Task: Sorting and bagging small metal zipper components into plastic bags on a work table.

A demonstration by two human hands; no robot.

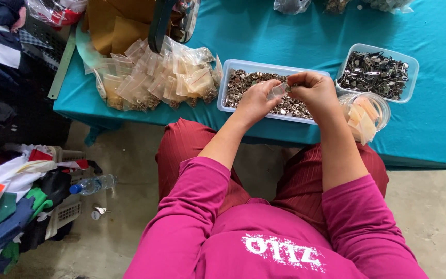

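My left hand (256,101) and right hand (313,90) pinch a small clear plastic bag (279,90) between closed fingertips above the rectangular clear tray (228,72) of round metal snaps, crinkly filled bags (156,77) heaped left on the teal cloth (440,119).

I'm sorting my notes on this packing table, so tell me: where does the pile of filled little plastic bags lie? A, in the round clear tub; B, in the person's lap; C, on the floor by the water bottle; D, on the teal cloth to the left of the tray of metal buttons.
D: the filled little plastic bags lie heaped on the teal cloth, left of the tray of metal buttons.
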